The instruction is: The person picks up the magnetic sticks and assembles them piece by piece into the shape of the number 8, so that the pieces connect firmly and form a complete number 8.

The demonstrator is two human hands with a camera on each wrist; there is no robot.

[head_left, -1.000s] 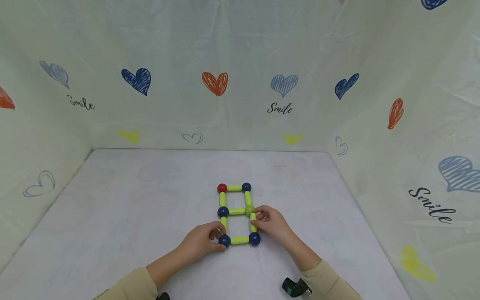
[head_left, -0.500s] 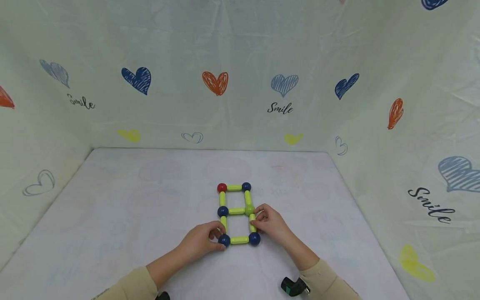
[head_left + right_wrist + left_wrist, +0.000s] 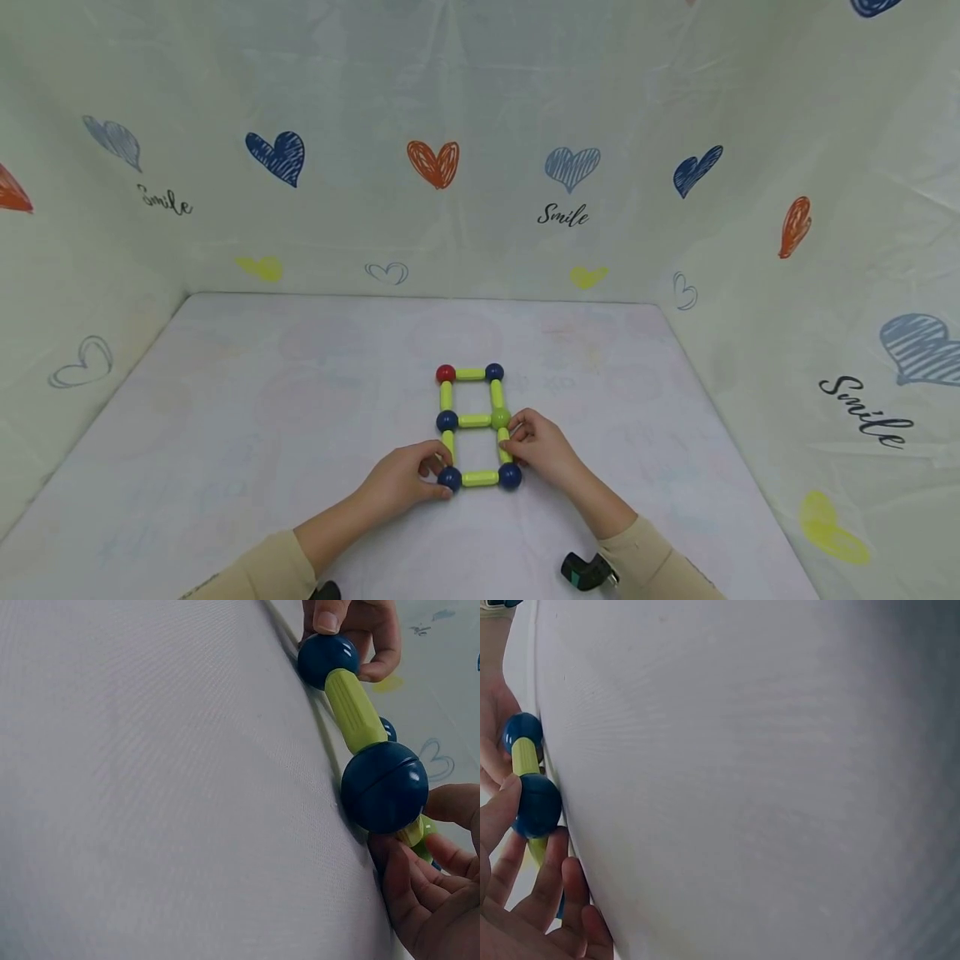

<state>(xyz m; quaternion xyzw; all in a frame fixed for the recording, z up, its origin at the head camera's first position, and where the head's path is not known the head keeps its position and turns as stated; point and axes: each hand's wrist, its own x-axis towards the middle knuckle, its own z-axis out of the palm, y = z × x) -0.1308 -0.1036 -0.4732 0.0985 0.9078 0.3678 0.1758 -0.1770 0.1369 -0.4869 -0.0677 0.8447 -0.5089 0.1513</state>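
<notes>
On the table lies a flat ladder-like frame of magnetic sticks and balls, forming two squares. Yellow-green sticks join a red ball (image 3: pixel 446 374), a green ball (image 3: pixel 500 417) and several blue balls. My left hand (image 3: pixel 401 479) pinches the near-left blue ball (image 3: pixel 450 478), its thumb on the near side and fingers by the left stick (image 3: pixel 447 442). With thumb and fingers, my right hand (image 3: pixel 546 450) grips the near-right magnetic stick (image 3: pixel 505 450), between the green ball and the near-right blue ball (image 3: pixel 510 476). In the right wrist view, that blue ball (image 3: pixel 385 787) partly covers the gripped stick.
A black device (image 3: pixel 587 572) sits beside the right sleeve, near the front of the white table (image 3: pixel 300 367). Light curtains (image 3: pixel 495 100) printed with hearts and "Smile" enclose the back and both sides.
The gripped stick's far end has shifted slightly left toward the green ball, with the right hand. The left hand keeps its place on the blue ball. The head view has tilted a little.
</notes>
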